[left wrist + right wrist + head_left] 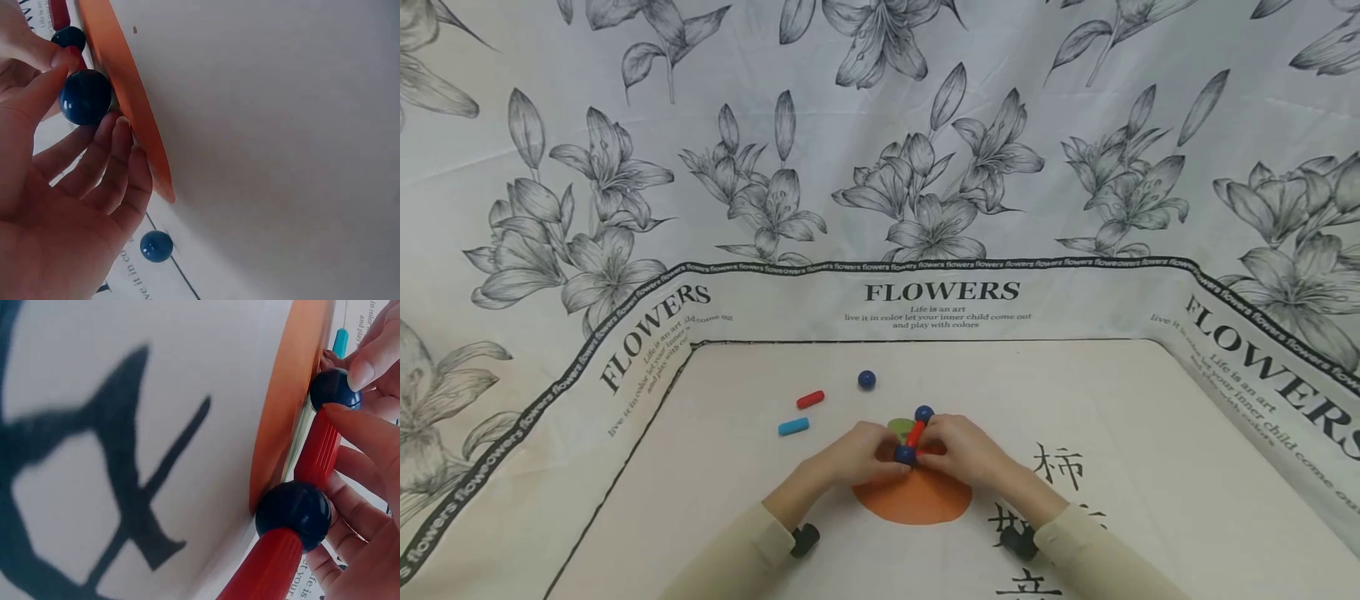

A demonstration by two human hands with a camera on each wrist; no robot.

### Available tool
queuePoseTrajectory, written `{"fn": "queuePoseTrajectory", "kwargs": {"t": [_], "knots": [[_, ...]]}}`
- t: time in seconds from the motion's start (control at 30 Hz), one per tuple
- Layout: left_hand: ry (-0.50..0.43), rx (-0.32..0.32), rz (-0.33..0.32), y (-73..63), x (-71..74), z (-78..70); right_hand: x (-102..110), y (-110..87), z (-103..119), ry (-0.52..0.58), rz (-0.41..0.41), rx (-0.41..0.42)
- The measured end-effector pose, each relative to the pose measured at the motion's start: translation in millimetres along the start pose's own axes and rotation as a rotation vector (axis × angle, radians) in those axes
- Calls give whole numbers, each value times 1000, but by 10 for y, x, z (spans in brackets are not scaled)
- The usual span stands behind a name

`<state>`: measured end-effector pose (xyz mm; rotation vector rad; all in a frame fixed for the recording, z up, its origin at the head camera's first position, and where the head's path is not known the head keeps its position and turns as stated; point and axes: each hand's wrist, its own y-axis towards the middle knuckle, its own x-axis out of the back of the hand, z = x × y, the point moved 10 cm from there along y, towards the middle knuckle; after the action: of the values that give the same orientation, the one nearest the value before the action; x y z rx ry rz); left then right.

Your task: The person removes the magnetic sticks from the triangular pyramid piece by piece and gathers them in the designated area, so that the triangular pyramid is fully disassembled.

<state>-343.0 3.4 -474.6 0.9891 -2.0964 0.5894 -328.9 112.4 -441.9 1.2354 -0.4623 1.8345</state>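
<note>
Two blue balls and red ribbed rods are joined in a chain over the orange printed shape. My left hand pinches the near blue ball between thumb and fingers. My right hand grips the red rod beside that ball, its thumb close to the joint. At the rod's other end sits the far blue ball. A second red rod extends from this ball in the right wrist view; the right hand mostly hides it in the head view.
A loose blue ball lies beyond the hands. A loose red rod and a light blue rod lie to the left. The white cloth carries black characters at right and rises behind as a flower-printed backdrop.
</note>
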Motion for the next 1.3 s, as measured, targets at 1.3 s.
{"fn": "queuePoseTrajectory", "kwargs": {"t": [1.3], "knots": [[-34,92,5,-25,147,341,35,-73,-93,-166,71,17]]}}
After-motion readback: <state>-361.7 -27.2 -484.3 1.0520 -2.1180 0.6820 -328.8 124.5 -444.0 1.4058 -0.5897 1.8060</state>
